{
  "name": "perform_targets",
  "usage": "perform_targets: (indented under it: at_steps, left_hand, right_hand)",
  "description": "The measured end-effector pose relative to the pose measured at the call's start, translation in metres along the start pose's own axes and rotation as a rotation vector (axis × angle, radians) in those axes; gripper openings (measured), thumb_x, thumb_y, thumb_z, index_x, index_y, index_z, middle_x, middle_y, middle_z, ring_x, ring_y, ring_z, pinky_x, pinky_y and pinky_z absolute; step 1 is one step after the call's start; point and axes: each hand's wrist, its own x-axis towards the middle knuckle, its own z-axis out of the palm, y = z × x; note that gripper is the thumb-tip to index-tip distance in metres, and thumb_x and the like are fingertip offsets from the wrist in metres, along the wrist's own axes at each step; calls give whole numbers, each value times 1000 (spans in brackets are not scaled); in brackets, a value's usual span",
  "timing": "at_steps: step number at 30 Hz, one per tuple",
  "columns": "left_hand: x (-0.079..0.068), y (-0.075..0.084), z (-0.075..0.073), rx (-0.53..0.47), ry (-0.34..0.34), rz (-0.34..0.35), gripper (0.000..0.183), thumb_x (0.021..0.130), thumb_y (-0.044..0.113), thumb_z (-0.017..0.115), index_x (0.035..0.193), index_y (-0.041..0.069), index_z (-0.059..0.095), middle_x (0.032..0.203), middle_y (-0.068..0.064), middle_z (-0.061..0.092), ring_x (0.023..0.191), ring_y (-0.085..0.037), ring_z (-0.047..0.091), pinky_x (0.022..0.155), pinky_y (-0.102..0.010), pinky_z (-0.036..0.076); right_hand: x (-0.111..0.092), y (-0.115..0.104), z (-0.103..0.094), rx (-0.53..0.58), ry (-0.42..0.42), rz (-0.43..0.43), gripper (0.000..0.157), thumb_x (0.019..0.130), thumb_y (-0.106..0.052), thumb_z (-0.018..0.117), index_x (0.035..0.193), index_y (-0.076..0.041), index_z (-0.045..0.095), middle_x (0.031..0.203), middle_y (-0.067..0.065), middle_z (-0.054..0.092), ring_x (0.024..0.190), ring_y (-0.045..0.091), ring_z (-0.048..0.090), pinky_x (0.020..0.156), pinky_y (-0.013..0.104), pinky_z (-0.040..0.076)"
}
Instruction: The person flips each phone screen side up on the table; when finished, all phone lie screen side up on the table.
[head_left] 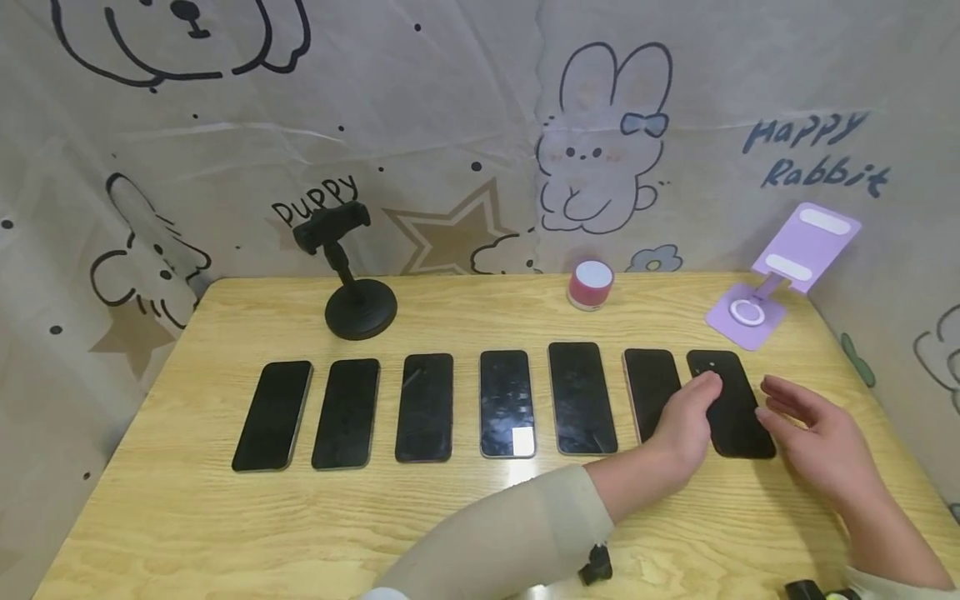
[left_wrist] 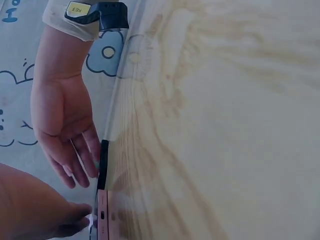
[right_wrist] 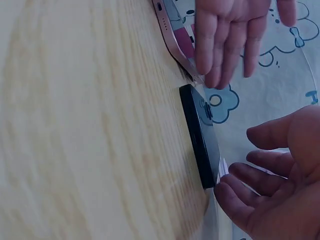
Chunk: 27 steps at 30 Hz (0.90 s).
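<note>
At the right end of a row of phones, a black phone (head_left: 731, 417) lies back up, its camera lenses near the far edge. My left hand (head_left: 684, 427) is at its left side, fingers fairly straight, overlapping the neighbouring pink-edged phone (head_left: 647, 379). Close to the black phone's right edge is my right hand (head_left: 825, 442), its fingers loosely bent and nothing in its grasp. In the right wrist view the black phone (right_wrist: 200, 140) lies flat on the table between the left hand (right_wrist: 230, 40) and the right hand (right_wrist: 280, 180), whose fingertips are right at its edge.
Several more phones (head_left: 507, 404) lie screen up to the left. Behind stand a black phone holder (head_left: 361, 308), a small pink-and-white round jar (head_left: 590, 285) and a purple folding stand (head_left: 806, 242). A printed cloth (head_left: 450, 125) hangs along the wooden table's (head_left: 262, 533) back edge.
</note>
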Motion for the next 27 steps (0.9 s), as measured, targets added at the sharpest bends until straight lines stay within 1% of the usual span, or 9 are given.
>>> perform_targets:
  at_steps: [4,8,10,13,15,17,20,24,27]
  left_hand:
    - [3,-3,2,-44,-7,-39,54,101,38,43,146,9,49,147,6,46,139,-14,35,113,-35,29]
    - [6,-6,6,-124,34,-30,53,100,35,47,145,7,49,147,3,46,139,-17,35,114,-40,28]
    - [7,-7,9,-197,74,-15,51,99,31,49,142,5,51,146,-2,49,138,-21,37,113,-46,29]
    - [8,-8,13,-297,160,1,47,96,25,52,137,4,56,141,-6,53,134,-27,42,108,-55,34]
    - [8,-9,15,-320,210,6,45,93,23,53,134,4,59,137,-6,55,129,-28,46,103,-57,38]
    - [8,-9,15,-321,242,6,43,92,23,55,131,6,61,134,-5,57,125,-28,49,98,-56,41]
    - [8,-9,16,-341,239,16,41,91,21,56,130,8,61,133,-5,58,125,-29,50,97,-57,42]
    - [6,-8,18,-367,229,36,35,91,17,57,125,8,63,127,-6,59,121,-29,52,96,-58,43]
    - [6,-8,20,-332,256,31,31,88,14,58,118,8,65,110,-7,60,106,-28,57,92,-53,47]
  right_hand:
    - [0,2,1,65,-19,-17,56,101,-20,61,146,7,43,140,31,49,101,-19,45,78,4,41]
    - [0,3,1,126,-23,-2,57,101,-17,61,147,9,39,143,29,47,102,-17,48,78,7,45]
    - [-1,4,0,170,-19,9,58,100,-15,62,148,9,38,145,19,50,102,-17,50,78,8,46]
    - [-2,6,-4,260,-3,32,58,98,-13,65,147,7,41,135,-6,59,99,-16,54,77,10,48]
    - [-1,7,-5,446,-5,57,53,96,-7,67,145,2,49,125,-14,62,99,-10,59,77,15,51]
    - [0,8,-6,648,-7,74,44,94,0,68,136,-6,60,118,-15,65,96,-2,64,76,19,53]
    - [2,10,-7,929,-19,118,40,89,13,66,118,-15,71,111,-9,69,92,9,69,74,26,56]
    - [1,12,-10,992,-19,186,41,89,15,65,108,-20,74,107,-9,70,88,11,70,71,26,57]
    - [-2,16,-11,978,-15,231,41,88,14,67,107,-22,74,104,-10,71,87,9,69,68,24,57]
